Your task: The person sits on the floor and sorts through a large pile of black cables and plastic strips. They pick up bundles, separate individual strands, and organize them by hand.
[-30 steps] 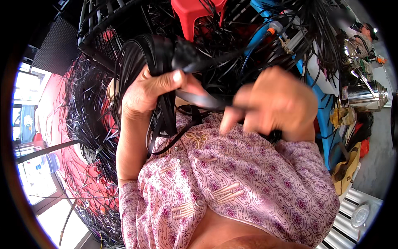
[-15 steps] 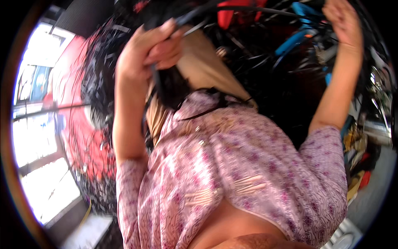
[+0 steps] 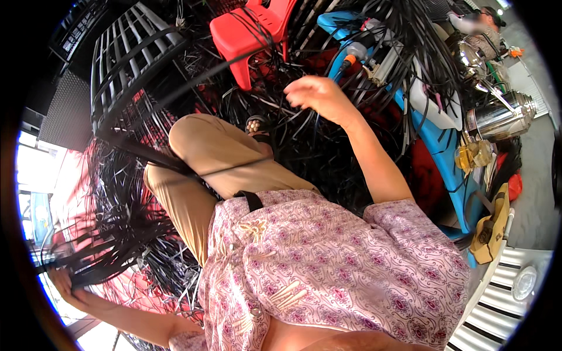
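Note:
My left hand (image 3: 69,285) is stretched far out to the lower left, against a spread of black flat strips (image 3: 111,251). Blur and strips hide its fingers. My right hand (image 3: 319,98) is raised in front of my knees, fingers extended to the left and a little bent, with nothing visible in them. A dark frame with grey slats (image 3: 132,50) stands at the upper left. One black band (image 3: 199,79) runs slantwise from it toward the red chair, and the frame's dark lower bar (image 3: 149,153) reaches my knees.
A small red plastic chair (image 3: 249,30) stands ahead amid heaps of strips. On the right are a blue plastic piece (image 3: 448,175), a grey and orange tool (image 3: 354,54), a shiny metal canister (image 3: 503,117) and a yellow bag (image 3: 493,228). Another person (image 3: 483,41) is at the far right.
My left hand has swung from in front of my lap down to the far left, into the strips. My right hand has come inward from the upper right. The view has shifted, showing the chair fully.

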A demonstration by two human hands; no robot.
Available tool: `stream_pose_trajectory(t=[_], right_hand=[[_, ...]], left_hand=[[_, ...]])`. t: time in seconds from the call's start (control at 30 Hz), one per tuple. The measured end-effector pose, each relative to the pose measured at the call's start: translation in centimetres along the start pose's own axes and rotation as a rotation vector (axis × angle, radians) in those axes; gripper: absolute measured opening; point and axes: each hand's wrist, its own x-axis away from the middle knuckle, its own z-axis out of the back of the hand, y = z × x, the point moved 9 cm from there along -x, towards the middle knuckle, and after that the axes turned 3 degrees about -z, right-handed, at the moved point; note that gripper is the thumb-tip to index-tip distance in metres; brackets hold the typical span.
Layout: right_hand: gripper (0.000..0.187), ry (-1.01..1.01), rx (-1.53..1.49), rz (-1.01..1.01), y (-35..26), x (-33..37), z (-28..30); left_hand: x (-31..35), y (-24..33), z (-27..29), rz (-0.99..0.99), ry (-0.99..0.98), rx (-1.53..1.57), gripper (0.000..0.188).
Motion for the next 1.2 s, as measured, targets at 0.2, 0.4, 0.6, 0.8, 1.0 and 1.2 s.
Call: stream_pose_trajectory(t=[0.2, 0.4, 0.6, 0.8, 1.0, 1.2], right_hand=[[0.035, 1.033, 0.547, 0.165, 0.7, 2.4, 19.2], [0.047, 1.082, 0.995, -0.155, 0.0, 0.7, 25.5], [0.019, 0.909, 0.272, -0.097, 7.1, -1.8, 31.8], [0.025, 0.656, -0.282, 0.076, -4.2, 3.5, 24.9], [0.034, 0.067, -0.623, 0.394, -12.7, 8.0, 18.2], [0.031, 0.069, -0.517, 0.293, -12.3, 6.4, 6.2]], left_hand=[[1.3, 1.2, 8.3, -0.380, 0.219, -0.583, 0.035], [3.5, 3.2, 5.8, -0.819, 0.263, -0.855, 0.039], [3.7, -0.9, -0.7, -0.316, 0.141, -0.271, 0.039], [8.3, -3.3, -7.8, 0.105, 0.051, 0.255, 0.039], [10.9, -1.8, -13.5, 0.275, -0.057, 0.589, 0.040], [12.0, 8.7, -22.7, 0.441, -0.512, 1.265, 0.035]])
